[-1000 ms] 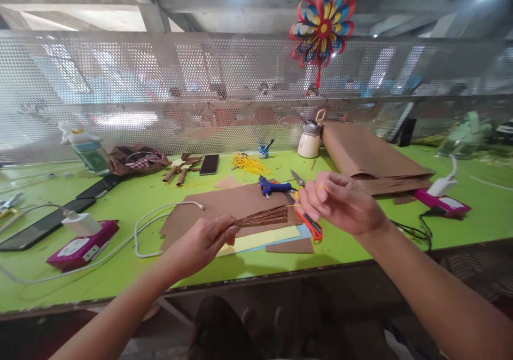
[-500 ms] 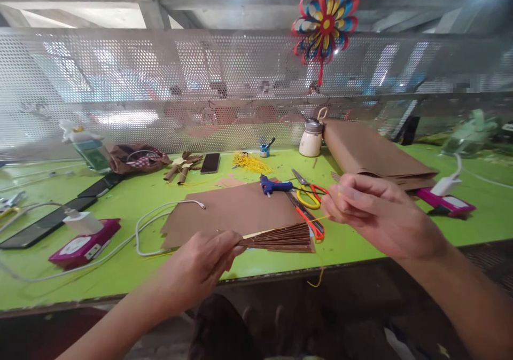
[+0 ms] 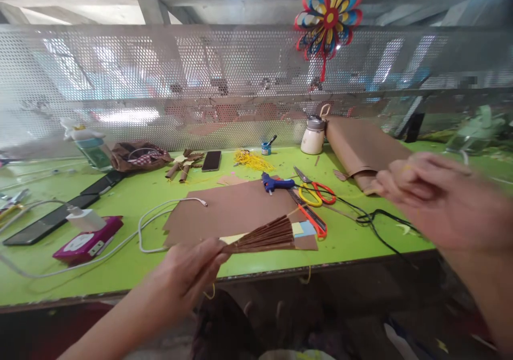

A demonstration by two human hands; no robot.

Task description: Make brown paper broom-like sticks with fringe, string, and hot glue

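Note:
My left hand (image 3: 196, 266) pinches the narrow end of a pleated brown paper fan (image 3: 268, 234), whose folds spread toward the right. A thin yellow string (image 3: 352, 195) runs from the fan's upper right edge to my right hand (image 3: 425, 194). That hand is raised, blurred, with its fingers closed on the string. Beneath the fan, brown paper sheets (image 3: 224, 210) lie on the green table. Behind it are a blue glue gun (image 3: 276, 183), scissors (image 3: 310, 189) with yellow and orange handles, and an orange cutter knife (image 3: 316, 221).
A yellow string bundle (image 3: 252, 159), a phone (image 3: 211, 161) and rolled brown paper pieces (image 3: 184, 167) lie farther back. A white bottle (image 3: 313, 135) stands beside a large brown paper stack (image 3: 360, 141). On the left sits a purple power strip (image 3: 88, 240) with a white cable (image 3: 140, 232).
My right hand has moved right and slightly up, drawing the yellow string out longer. My left hand and the fan have shifted a little left, and the fan's right end tilts up more.

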